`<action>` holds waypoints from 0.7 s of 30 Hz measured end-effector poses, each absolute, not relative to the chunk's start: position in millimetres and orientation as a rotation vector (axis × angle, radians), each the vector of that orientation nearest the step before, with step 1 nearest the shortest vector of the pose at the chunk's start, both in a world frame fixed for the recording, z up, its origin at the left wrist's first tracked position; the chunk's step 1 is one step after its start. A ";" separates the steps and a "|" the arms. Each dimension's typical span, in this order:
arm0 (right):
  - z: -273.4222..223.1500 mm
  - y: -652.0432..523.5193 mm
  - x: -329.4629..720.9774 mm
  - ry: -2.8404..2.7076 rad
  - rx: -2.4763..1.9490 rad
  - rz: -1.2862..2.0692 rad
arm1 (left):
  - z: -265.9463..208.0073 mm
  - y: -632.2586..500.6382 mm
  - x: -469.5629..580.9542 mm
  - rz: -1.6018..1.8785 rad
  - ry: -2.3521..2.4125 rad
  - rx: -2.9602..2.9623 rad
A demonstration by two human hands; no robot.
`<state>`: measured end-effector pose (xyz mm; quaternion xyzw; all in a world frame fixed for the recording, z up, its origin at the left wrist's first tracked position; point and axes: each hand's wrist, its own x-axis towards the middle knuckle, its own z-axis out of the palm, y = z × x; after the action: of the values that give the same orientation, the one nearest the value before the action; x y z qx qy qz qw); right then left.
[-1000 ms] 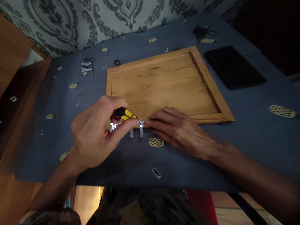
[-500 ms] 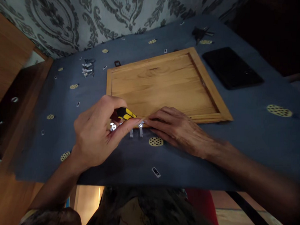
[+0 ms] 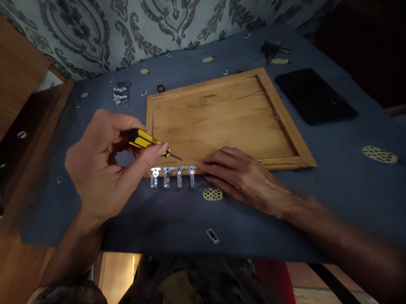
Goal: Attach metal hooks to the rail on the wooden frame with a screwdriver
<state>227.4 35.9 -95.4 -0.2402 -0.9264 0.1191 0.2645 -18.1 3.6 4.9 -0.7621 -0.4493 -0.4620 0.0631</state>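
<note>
A screwdriver (image 3: 143, 138) is being gripped by the left hand (image 3: 99, 165), nine o'clock from the right hand (image 3: 240, 178), whose grip cannot be told.

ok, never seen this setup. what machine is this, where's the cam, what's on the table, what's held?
No machine: these are a person's two bare hands. Every picture comes from one camera worn on the head, looking forward and down.

The left hand holds a yellow-and-black screwdriver, its tip clear of the screw heads. The right hand has its fingertips at the right end of a four-hook metal rail, which lies along the near edge of a framed wooden panel.

Under it all is a blue-grey tablecloth. Far left is a cluster of metal pieces, seemingly more hooks; to the right, a black flat device. I can't identify the dark object beyond that.
</note>
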 end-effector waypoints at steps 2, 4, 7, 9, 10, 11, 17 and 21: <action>-94.1 35.6 227.7 -2.475 -0.639 0.352 | 4.5 5.8 -21.1 -1.426 -1.357 -2.288; -92.7 35.3 228.2 -2.430 -0.633 0.382 | 4.3 9.9 -25.4 -1.483 -1.372 -2.253; -90.4 36.0 229.4 -2.363 -0.624 0.391 | 1.8 21.5 -34.9 -1.643 -1.426 -2.286; -89.4 37.7 230.5 -2.332 -0.619 0.383 | -3.0 31.4 -42.3 -1.772 -1.429 -2.367; -89.3 38.7 231.0 -2.316 -0.619 0.377 | -6.6 36.0 -46.0 -1.855 -1.405 -2.399; -89.4 39.9 231.4 -2.301 -0.623 0.374 | -11.2 40.3 -49.3 -1.919 -1.477 -2.413; -93.3 45.4 231.9 -2.258 -0.684 0.328 | -52.6 65.4 -58.5 -1.967 -2.014 -2.559; -94.0 47.5 231.7 -2.251 -0.685 0.270 | -71.5 88.3 -56.9 -1.814 -1.937 -2.665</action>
<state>231.7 47.5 -94.0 -0.2678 -0.8802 0.1058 0.3772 -56.9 88.3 -71.5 -0.6750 -0.4906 -0.4594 -0.3045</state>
